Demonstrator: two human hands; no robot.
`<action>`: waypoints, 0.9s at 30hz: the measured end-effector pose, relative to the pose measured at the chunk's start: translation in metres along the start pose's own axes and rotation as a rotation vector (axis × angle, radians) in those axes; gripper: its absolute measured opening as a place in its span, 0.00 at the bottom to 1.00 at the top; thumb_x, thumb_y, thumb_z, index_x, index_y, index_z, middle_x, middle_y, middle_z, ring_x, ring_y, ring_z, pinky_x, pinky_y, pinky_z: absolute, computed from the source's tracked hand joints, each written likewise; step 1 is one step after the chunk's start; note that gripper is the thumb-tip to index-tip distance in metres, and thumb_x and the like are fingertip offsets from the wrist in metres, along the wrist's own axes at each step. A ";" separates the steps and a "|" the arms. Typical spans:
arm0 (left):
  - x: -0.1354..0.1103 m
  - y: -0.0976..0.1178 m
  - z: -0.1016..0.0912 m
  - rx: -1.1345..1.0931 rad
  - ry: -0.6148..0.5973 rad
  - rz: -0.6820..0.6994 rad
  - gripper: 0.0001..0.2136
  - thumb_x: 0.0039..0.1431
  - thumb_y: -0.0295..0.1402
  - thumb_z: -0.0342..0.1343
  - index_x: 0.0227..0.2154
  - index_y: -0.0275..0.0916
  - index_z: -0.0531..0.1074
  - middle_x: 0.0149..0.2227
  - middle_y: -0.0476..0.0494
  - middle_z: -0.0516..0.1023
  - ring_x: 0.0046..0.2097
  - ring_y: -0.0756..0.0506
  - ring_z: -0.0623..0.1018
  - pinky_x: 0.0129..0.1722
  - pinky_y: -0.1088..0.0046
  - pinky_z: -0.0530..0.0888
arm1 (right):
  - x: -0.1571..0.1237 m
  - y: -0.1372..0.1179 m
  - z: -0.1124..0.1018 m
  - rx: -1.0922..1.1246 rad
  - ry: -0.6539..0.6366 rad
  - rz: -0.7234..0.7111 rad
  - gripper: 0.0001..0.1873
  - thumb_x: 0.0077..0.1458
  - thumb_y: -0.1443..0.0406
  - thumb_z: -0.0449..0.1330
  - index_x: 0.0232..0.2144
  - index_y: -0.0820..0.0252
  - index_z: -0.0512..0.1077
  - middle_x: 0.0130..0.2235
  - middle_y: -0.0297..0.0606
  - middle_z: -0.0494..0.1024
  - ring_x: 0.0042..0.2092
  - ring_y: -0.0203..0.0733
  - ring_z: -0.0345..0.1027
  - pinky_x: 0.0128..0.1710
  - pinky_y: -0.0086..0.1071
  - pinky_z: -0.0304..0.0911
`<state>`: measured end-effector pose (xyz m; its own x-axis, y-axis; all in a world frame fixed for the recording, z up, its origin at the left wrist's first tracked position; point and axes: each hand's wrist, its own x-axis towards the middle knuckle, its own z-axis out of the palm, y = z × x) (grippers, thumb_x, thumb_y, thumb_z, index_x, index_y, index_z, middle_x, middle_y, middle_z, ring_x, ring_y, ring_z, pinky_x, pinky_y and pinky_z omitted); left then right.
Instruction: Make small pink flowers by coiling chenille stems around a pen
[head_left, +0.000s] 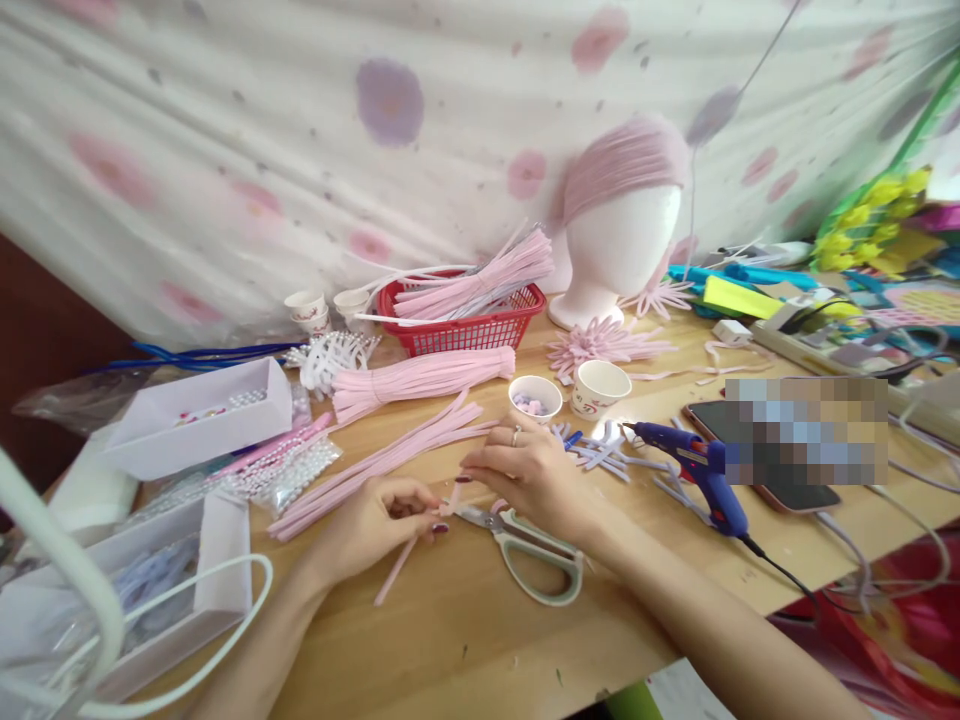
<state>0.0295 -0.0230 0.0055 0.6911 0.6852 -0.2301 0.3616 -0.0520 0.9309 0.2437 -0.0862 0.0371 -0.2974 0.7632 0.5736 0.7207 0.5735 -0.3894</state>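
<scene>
A pink pipe cleaner [395, 573] is pinched between the thumb and fingers of my left hand [379, 515], its free end pointing down toward the table. Close beside it, my right hand [529, 462] is closed on the upper, bent part of the same pipe cleaner, with a ring on one finger. Scissors [538, 585] with pale grey-green handles lie under and just beside my right hand, blades toward my left fingers. Behind my hands, loose pink pipe cleaners [375, 465] lie on the wooden table [420, 650].
A blue glue gun [694, 465] with a cord lies right, near phones [795, 490]. Paper cups [602, 385] stand behind my right hand. Farther back are a red basket [469, 335] of pipe cleaners and a white foam head [626, 245]. White boxes [225, 560] stand left.
</scene>
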 end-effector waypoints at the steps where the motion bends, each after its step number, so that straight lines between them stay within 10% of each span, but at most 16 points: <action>1: -0.001 0.000 -0.003 -0.036 -0.039 -0.023 0.07 0.50 0.36 0.62 0.28 0.37 0.77 0.29 0.44 0.81 0.32 0.46 0.79 0.32 0.74 0.73 | 0.001 0.001 -0.001 0.105 -0.023 0.049 0.11 0.61 0.67 0.56 0.31 0.61 0.78 0.28 0.38 0.78 0.34 0.40 0.64 0.36 0.34 0.58; 9: -0.002 0.000 -0.020 -0.220 -0.189 -0.059 0.15 0.47 0.40 0.65 0.32 0.35 0.73 0.21 0.47 0.78 0.21 0.53 0.71 0.18 0.82 0.61 | 0.003 0.014 -0.003 0.516 -0.207 0.522 0.09 0.54 0.64 0.62 0.27 0.64 0.78 0.24 0.34 0.74 0.25 0.33 0.62 0.24 0.27 0.55; 13: 0.001 -0.002 -0.014 -0.360 -0.102 0.050 0.17 0.55 0.42 0.60 0.42 0.39 0.66 0.20 0.52 0.75 0.16 0.57 0.60 0.14 0.84 0.52 | 0.003 0.014 0.001 0.360 -0.177 0.485 0.10 0.57 0.66 0.58 0.26 0.64 0.76 0.23 0.33 0.71 0.26 0.33 0.60 0.26 0.27 0.54; 27: 0.006 -0.005 -0.007 -0.332 0.035 0.060 0.16 0.58 0.47 0.55 0.31 0.40 0.59 0.22 0.53 0.74 0.14 0.58 0.59 0.11 0.86 0.55 | -0.007 -0.010 0.021 0.265 -0.409 0.189 0.07 0.58 0.70 0.56 0.32 0.61 0.75 0.27 0.35 0.76 0.28 0.34 0.66 0.31 0.26 0.58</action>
<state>0.0270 -0.0135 0.0019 0.6810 0.7128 -0.1676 0.0934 0.1425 0.9854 0.2256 -0.0907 0.0220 -0.4357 0.8842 0.1683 0.6182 0.4299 -0.6580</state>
